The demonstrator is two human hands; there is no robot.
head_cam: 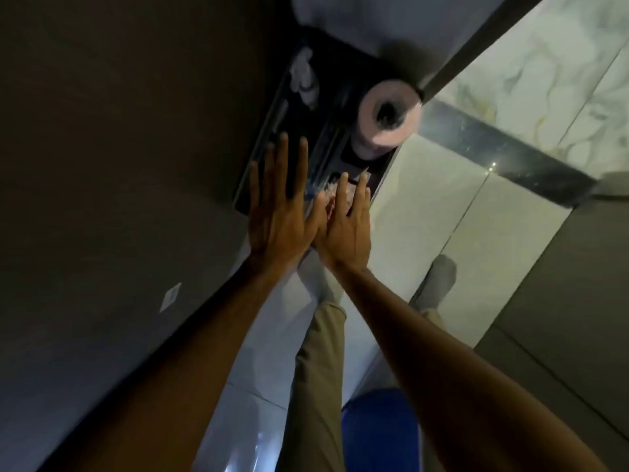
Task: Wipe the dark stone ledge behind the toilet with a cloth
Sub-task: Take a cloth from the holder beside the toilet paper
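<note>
The dark stone ledge [326, 97] runs away from me in the middle of the head view, narrow and glossy. My left hand [279, 206] lies flat over its near end, fingers straight and spread, holding nothing. Beside it and touching it, my right hand [343, 233] is also flat with the fingers extended. A small pale crumpled piece [328, 192], cloth or paper, shows under its fingertips; I cannot tell whether the hand presses on it. A white crumpled cloth [303, 76] lies at the ledge's far left.
A toilet paper roll [388, 114] stands on the ledge's right side. A dark wall closes in on the left, pale marble tiles with a dark stone band [503, 151] on the right. Below are my trouser leg [316, 369] and a blue object [381, 434].
</note>
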